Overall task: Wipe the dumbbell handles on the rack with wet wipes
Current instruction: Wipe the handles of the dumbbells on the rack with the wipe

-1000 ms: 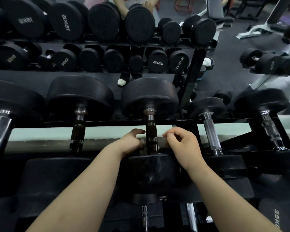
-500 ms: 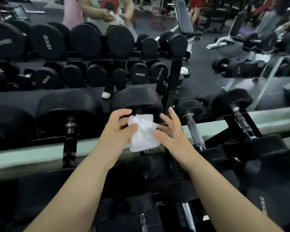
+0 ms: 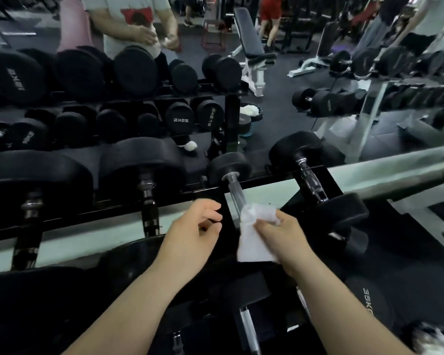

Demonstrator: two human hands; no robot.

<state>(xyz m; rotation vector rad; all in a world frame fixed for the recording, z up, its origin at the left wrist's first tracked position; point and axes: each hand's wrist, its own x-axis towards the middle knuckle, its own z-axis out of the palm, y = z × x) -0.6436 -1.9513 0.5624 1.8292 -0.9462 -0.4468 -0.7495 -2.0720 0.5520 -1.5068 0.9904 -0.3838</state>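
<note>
The wipe [image 3: 254,242] has shifted rightward; the right hand [image 3: 285,239] pinches it against the handle [image 3: 233,190] at one o'clock from the left hand [image 3: 190,237], which is loosely curled and empty. A weak pinch could drop it.

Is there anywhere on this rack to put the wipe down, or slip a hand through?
The pale ledge right of the knurled handle looks bare. A hand fits between the chrome handle and the dark handle, where the left hand hovers. Further left, dumbbell heads sit packed together.
</note>
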